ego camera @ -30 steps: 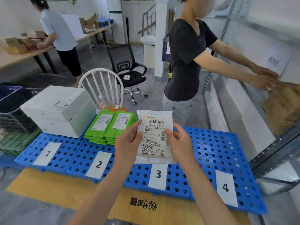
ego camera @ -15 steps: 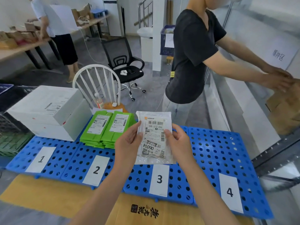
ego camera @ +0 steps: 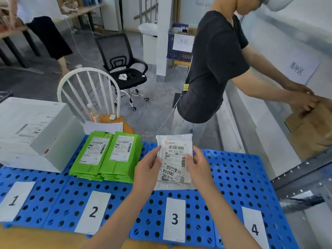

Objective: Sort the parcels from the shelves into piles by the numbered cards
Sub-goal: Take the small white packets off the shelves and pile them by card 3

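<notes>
Little had shifted since the earlier frames: the white parcel stayed just behind card 3, still pinched at its side edges by both hands. The left hand gripped the left edge with its thumb on the front, and the right hand gripped the right edge the same way; the fingers behind were hidden. Whether the parcel's lower edge touched the blue perforated platform could not be told. Its label read "500 E73 090" and "06014"; the smaller print was illegible. Left of card 3 and further back lay two stacks of green parcels, their labels too blurred to read. Card 4, right of card 3, was cut off by the frame's bottom edge.
</notes>
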